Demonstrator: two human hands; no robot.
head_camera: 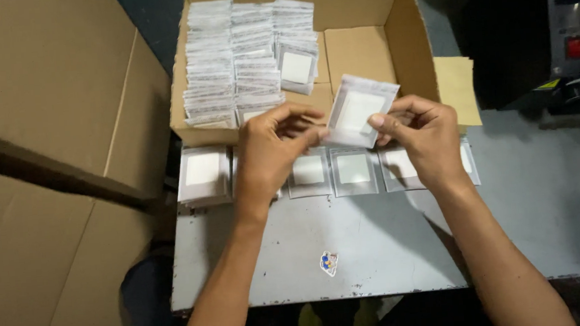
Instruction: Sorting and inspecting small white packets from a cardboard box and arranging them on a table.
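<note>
Both hands hold one small clear pouch (358, 109) with a white square inside, just above the front wall of an open cardboard box (364, 52). My left hand (272, 150) pinches its left edge, and my right hand (421, 137) pinches its lower right edge. Inside the box, rows of the same pouches (235, 58) stand packed at the left. Below my hands, a row of several pouches (354, 171) lies flat on the grey metal table (377, 245), with a small stack (204, 176) at the left end.
Large flattened cardboard boxes (50, 132) fill the left side. A tan paper sheet (456, 87) lies right of the box. A dark machine with a red button (576, 47) stands at the far right. A small sticker (329, 262) sits near the table's front edge.
</note>
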